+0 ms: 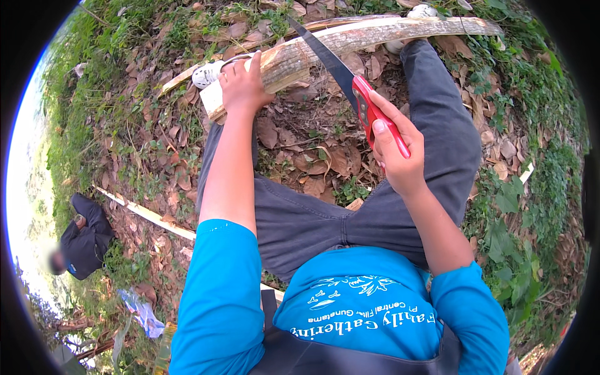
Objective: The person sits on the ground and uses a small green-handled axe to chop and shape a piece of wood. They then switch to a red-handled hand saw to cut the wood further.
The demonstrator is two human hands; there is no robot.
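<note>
A long split log (356,39) with pale cut wood and rough bark lies across the far ground, bowed by the lens. My left hand (242,87) grips it near its left end, fingers spread over the top. In my right hand (400,147) is a hand saw (331,61) with a dark blade and a red handle, my thumb lying along the grip. The blade slants up and to the left, its tip reaching the far edge of the log. Whether the teeth touch the wood I cannot tell.
My feet in white clogs (205,75) are by the log. Dry leaves (325,162) and green plants (506,244) cover the ground. A pale wood strip (147,212) lies left. Farther left sits a person in dark clothes (87,240), near a crumpled plastic bag (142,314).
</note>
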